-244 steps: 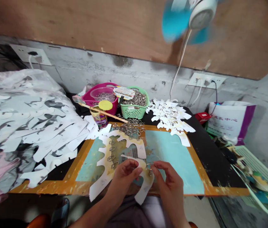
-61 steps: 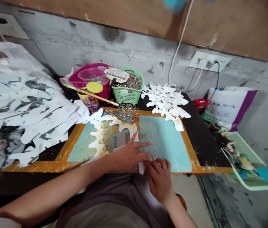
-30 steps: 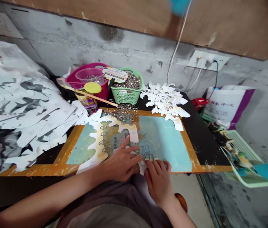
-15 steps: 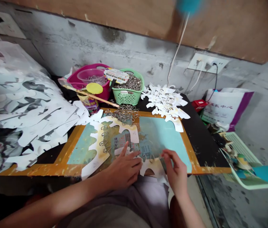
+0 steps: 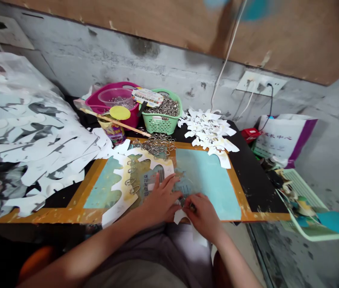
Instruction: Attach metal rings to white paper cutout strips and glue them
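My left hand lies flat on the work board with its fingers stretched out, over part of a white scalloped paper strip. My right hand has its fingers pinched together at that strip's upper edge, where a metal ring partly shows between them. The strip's right end hangs below the right hand at the board's front edge. To the left lies another scalloped strip with yellowish glue and several metal rings along it. A further strip curves just beyond my left fingertips.
Loose rings are heaped behind the board, before a green basket of rings and a magenta basket. A stick rests across a tin. Cut strips pile up left; ringed strips lie back right. A pale green basket stands right.
My right hand has moved left and inward along the strip, from its right end to the rings beside my left hand. My left hand has shifted slightly, its fingers now flatter.
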A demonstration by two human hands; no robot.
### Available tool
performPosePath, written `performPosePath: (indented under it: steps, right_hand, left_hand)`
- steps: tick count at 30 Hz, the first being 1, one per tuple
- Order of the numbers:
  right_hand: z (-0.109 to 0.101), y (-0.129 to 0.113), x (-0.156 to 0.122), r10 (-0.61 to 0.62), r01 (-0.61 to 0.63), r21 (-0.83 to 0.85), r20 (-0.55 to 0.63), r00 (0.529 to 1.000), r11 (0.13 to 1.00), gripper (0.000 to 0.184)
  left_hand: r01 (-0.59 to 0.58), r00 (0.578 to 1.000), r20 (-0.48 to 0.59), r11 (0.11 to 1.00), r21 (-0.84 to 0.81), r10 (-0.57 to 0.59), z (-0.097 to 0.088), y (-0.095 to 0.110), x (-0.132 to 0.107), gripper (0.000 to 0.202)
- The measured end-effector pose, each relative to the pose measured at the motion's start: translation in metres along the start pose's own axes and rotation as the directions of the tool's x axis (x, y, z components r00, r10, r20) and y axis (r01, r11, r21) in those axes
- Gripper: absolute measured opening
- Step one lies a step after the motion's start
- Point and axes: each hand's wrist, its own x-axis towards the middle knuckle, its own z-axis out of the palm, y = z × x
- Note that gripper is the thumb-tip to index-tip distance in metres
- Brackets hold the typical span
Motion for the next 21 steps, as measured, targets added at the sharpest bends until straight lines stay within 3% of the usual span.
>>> performPosePath:
  steps: [3,5,10,12,14,18,20,21]
  right_hand:
    - [-0.004,-0.004,-0.002,0.047,-0.035,0.225,-0.051,0.998,0.974,0.012]
    - [-0.007,-0.008,-0.004,0.092,-0.065,0.423,-0.044,0.995,0.904,0.023]
    - [-0.011,-0.016,-0.005,0.094,-0.093,0.8,0.046,0.994,0.593,0.045]
    - [-0.012,-0.019,-0.005,0.096,-0.11,0.871,0.073,0.993,0.48,0.051]
    - [-0.012,-0.019,-0.006,0.082,-0.183,0.889,0.164,0.983,0.419,0.053]
    - [-0.014,-0.01,-0.009,0.042,-0.334,0.809,0.36,0.932,0.484,0.031]
    - [-0.015,-0.004,-0.01,0.099,-0.319,0.786,0.316,0.943,0.529,0.031]
    - [-0.016,-0.002,-0.01,0.144,-0.306,0.787,0.272,0.951,0.536,0.031]
  left_hand:
    - [-0.045,0.998,0.039,0.994,-0.1,0.049,-0.009,-0.007,0.004,0.008]
    - [-0.074,0.994,0.061,0.97,-0.23,0.091,-0.019,-0.011,0.004,0.01]
    - [-0.123,0.975,0.085,0.819,-0.561,0.205,-0.046,-0.011,0.002,0.013]
    - [-0.129,0.978,0.047,0.767,-0.629,0.203,-0.049,-0.009,-0.001,0.013]
    - [-0.142,0.981,0.013,0.76,-0.635,0.194,-0.048,-0.006,-0.004,0.01]
    - [-0.153,0.988,-0.054,0.824,-0.546,0.148,-0.037,0.001,-0.011,0.007]
    - [-0.077,0.977,-0.208,0.845,-0.529,-0.041,-0.028,0.007,-0.018,0.017]
    - [-0.015,0.937,-0.301,0.839,-0.544,-0.178,-0.023,0.01,-0.023,0.021]
